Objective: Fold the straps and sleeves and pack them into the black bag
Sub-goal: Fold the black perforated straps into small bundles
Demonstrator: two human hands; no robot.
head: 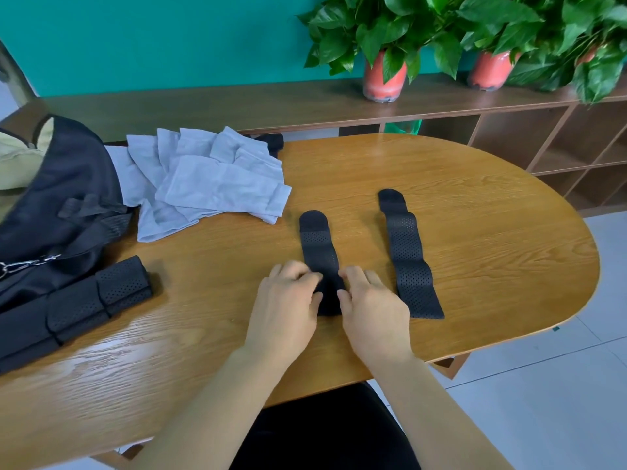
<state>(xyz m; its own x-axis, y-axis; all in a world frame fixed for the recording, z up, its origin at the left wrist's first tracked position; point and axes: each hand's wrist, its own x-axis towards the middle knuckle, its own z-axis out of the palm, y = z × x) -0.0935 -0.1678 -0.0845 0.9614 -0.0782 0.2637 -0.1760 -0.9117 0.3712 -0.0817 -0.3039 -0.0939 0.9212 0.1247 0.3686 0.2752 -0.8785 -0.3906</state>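
Black strap [318, 247], near end pinched by left hand [284, 296], right hand [375, 301] either side

Your left hand [283, 301] and right hand [375, 308] are bare, as are both forearms [217, 398]. Black cloth [325, 432] shows beneath them, perhaps your trousers; hard to tell.

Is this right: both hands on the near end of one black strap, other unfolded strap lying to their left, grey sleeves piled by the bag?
The head view shows the other strap to the right of the hands, not left. Rest holds: left hand and right hand grip the near end of the held strap; grey sleeves sit piled by the black bag.
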